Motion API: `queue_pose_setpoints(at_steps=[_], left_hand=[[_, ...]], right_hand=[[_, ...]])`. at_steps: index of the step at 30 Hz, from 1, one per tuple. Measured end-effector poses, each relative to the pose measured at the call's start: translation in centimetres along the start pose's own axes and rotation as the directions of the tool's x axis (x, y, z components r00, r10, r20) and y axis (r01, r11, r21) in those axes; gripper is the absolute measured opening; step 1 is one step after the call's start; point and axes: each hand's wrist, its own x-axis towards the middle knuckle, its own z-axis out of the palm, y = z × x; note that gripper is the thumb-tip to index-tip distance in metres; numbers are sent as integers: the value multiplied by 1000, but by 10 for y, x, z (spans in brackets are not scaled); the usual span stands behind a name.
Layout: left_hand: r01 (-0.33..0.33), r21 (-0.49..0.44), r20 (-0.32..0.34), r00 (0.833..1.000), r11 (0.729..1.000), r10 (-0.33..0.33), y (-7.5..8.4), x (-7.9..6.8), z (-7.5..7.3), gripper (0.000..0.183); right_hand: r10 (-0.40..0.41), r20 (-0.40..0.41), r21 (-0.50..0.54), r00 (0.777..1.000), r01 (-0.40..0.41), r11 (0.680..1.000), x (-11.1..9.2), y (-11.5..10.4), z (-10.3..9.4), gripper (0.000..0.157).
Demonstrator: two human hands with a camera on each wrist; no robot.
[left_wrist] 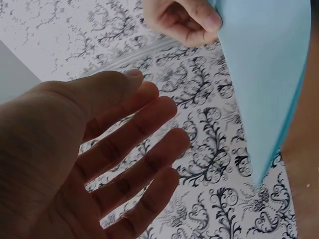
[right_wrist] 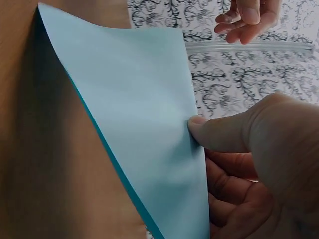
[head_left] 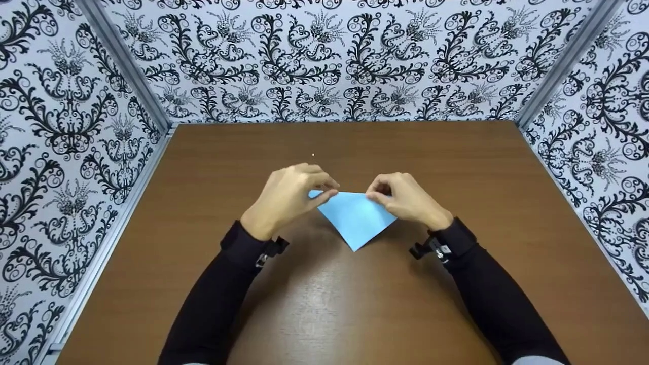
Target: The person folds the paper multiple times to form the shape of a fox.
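A light-blue sheet of paper [head_left: 357, 218], folded into a triangle, is held up above the table with one corner pointing down toward the person. My right hand [head_left: 408, 198] pinches its upper edge near the right side; in the right wrist view the thumb presses on the front face and the fingers [right_wrist: 232, 181] curl behind. My left hand [head_left: 291, 195] hovers by the paper's upper left corner. In the left wrist view its fingers [left_wrist: 149, 164] are loosely bent with nothing between them, apart from the paper [left_wrist: 266, 74].
A brown wooden table [head_left: 314, 314] spreads beneath both hands. White walls with black floral patterns [head_left: 314, 45] enclose it at the back and sides, joined by grey metal posts [head_left: 127, 66]. A tiny white speck [head_left: 313, 154] lies beyond the left hand.
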Motion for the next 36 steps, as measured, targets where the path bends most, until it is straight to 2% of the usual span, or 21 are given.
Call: queue_pose_setpoints(at_steps=[7,13,22,30,36], left_hand=[[-53,53,90,995,997,49,2,-5,19,17],[-79,58,153,986,995,69,2,-11,32,17],[-124,66,219,970,990,107,0,-19,50,17],[-124,52,284,953,991,104,-2,-20,60,20],[-92,39,287,955,995,77,-5,-21,65,21]], right_hand=[[15,43,-24,999,-14,1000,11,12,14,12],[39,78,-65,996,-34,997,25,17,26,13],[19,88,-155,996,-5,988,41,24,40,15],[28,65,-211,998,-14,977,43,25,48,16],[26,50,-212,998,-15,977,39,25,50,13]])
